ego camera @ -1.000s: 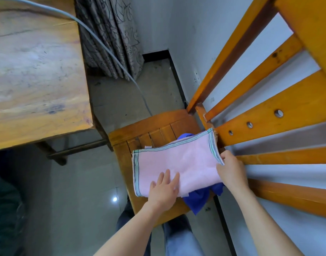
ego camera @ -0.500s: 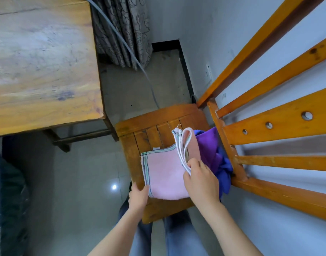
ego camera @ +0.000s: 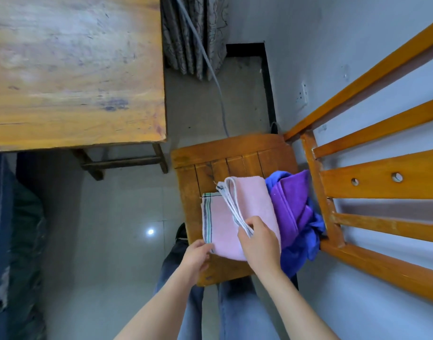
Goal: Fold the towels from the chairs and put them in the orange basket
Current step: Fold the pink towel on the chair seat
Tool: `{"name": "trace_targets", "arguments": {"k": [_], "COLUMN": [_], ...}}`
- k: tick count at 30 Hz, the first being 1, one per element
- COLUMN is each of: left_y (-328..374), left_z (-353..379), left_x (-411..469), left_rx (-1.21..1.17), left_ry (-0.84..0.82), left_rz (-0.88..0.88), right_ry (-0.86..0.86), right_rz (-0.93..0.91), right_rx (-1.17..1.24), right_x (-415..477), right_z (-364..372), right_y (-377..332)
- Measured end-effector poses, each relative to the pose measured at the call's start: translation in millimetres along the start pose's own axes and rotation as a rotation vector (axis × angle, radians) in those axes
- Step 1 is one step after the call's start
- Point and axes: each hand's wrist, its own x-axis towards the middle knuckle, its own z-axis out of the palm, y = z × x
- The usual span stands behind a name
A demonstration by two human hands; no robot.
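the pink towel (ego camera: 249, 212) lies on the chair seat (ego camera: 230, 153), towards the seat's front half. it is mid-fold: the right part is turned over onto the left, so the white hemmed edge runs slantwise across the top and a strip of the lower layer shows at the seat's left side.

the right hand (ego camera: 258, 241) pinches that turned-over hem at its near end, fingers curled on the cloth. this looks meant to steer the upper layer towards the far edge and keep the hems together. the left hand (ego camera: 195, 256) holds the towel's near left corner at the seat's front left, fingers closed on it. it probably pins the lower layer so it does not slide while the flap comes across.

a purple towel (ego camera: 291, 200) and a blue towel (ego camera: 301, 246) lie crumpled at the seat's right side, just beside the pink one and against the chair back (ego camera: 382, 187). they seem pushed there to leave flat wood for folding. the orange basket is not in view.

the pink towel is thin and soft, pale pink with a band of dark and green stripes along its left edge and a small loose thread at the hem's far end. the fold is not yet square.
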Motion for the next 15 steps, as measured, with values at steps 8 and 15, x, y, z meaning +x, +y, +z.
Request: {"name": "trace_targets", "arguments": {"k": [8, 15], "left_y": [-7.0, -5.5], "left_z": [-4.5, -6.7], "left_x": [0.5, -8.3], "left_rx": [-0.233, -0.386], "left_ry": [-0.07, -0.104], "left_rz": [0.035, 0.029], "right_ry": [-0.198, -0.419], "right_rz": [-0.092, -0.234], "right_rx": [-0.065, -0.18], "right_x": [6.2, 1.0], "right_z": [36.5, 47.8], "right_y": [-19.8, -7.4]}}
